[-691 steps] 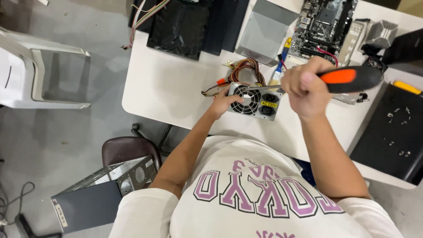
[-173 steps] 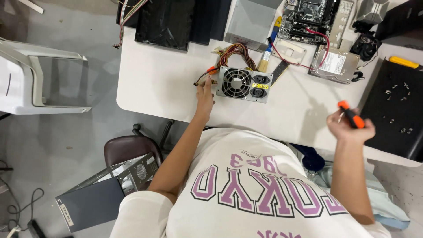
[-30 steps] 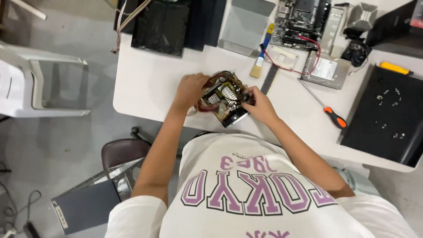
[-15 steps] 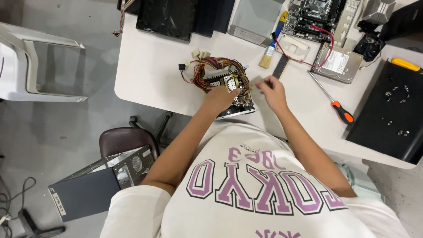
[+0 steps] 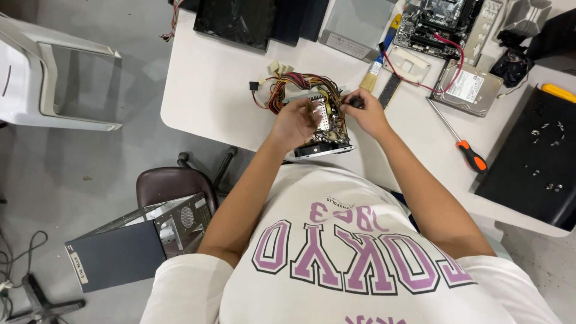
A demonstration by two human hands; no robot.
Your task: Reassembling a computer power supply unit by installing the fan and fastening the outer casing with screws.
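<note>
The left hand (image 5: 295, 120) has its grip closed over the opened power supply (image 5: 321, 123) on the white desk (image 5: 210, 84). The right hand (image 5: 366, 113) pinches a small dark part at its far edge. Coloured wires (image 5: 288, 90) fan out beyond; an orange-handled screwdriver (image 5: 459, 141) lies well apart.

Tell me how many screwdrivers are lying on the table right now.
1. The orange-handled screwdriver lies on the white table, right of the right hand. A yellow handle at the far right may be another.
</note>
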